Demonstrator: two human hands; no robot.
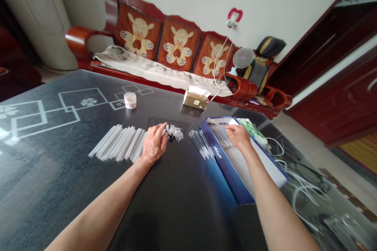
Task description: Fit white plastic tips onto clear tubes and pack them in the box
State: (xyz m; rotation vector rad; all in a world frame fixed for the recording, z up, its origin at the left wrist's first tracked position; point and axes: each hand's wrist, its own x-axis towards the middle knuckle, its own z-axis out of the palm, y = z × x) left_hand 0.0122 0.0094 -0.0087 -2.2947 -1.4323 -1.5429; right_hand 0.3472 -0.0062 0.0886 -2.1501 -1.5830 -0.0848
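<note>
Left hand [154,144]: low over the dark table [173,208], between a row of clear tubes [114,143] and a small pile of white pieces [176,132]; fingers bent, the gap to the thumb narrow, whether anything is held cannot be told. Right hand [239,136]: inside the blue box [226,166], thumb and fingertips close together at the bundle of thin rods [218,132] toward the far end; whether a rod is pinched cannot be told. Thin sticks [202,144]: a loose set, on the table just beside the box's left wall. Dark bits [171,139]: few, by the white pieces. Step in hand, as judged: the right hand handling rods in the box, the left stationed by the pieces. Next move, as judged: calls for a light, narrow pinch on single rods and clearance over the box wall. Also listed: a lidded jar [130,100] and a tissue box [195,99], both farther back; a green-and-white packet [253,130] beyond the box; white cables [300,180] at the right.
</note>
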